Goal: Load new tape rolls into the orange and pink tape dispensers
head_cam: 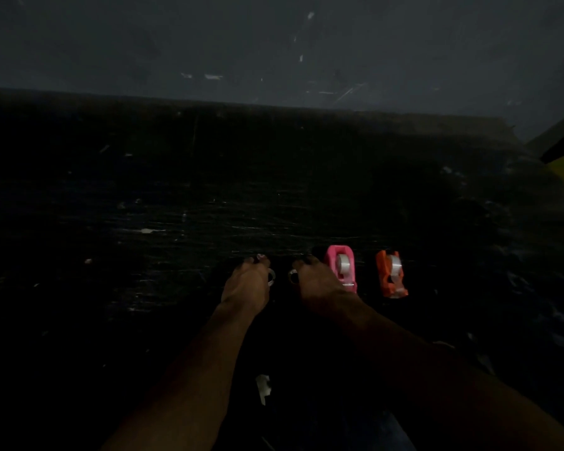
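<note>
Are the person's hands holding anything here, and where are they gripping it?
It cannot be told for sure. A small clear ring sits at each hand, likely tape rolls, but the dark hides the grip.

Single head view, looking forward and down, near dark tabletop (pixel 209 206)

Left hand (pixel 246 281): fingertips lost in dark; grip on small ring (pixel 271 276) beside it unclear.
Right hand (pixel 316 281): hides pink dispenser's (pixel 341 266) near-left side (contact uncertain).
Forearms: cut off at bottom edge.
Scrap (pixel 263 387) between forearms: unidentifiable.
</note>
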Motion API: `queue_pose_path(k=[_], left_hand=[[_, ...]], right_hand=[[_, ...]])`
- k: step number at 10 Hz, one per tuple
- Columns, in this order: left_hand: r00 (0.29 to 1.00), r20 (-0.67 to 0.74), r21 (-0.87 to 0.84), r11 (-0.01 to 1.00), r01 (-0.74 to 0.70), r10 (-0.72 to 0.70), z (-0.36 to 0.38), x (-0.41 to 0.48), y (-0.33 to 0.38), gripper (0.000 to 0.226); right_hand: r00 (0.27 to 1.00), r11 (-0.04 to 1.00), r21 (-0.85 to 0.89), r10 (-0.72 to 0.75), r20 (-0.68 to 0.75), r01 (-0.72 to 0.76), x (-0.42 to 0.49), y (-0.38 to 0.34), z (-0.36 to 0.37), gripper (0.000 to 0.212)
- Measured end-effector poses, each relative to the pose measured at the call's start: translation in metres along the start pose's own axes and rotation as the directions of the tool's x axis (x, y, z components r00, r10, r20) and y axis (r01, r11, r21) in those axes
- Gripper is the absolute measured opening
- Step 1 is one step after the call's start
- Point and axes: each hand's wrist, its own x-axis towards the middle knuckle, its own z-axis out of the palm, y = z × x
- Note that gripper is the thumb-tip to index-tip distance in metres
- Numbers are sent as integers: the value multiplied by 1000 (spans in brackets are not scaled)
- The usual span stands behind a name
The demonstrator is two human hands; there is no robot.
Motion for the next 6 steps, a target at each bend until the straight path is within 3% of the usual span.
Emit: queue_pose_path(k=[3, 6], left_hand=[[999, 22, -27, 999, 38, -38, -2, -3, 2, 78], [995, -62, -38, 997, 72, -74, -24, -42, 6, 63]], right_hand=[[1000, 1000, 21, 9, 9, -9, -10, -4, -5, 58], [999, 999, -21, -43, -31, 42, -49, -17, -30, 58]])
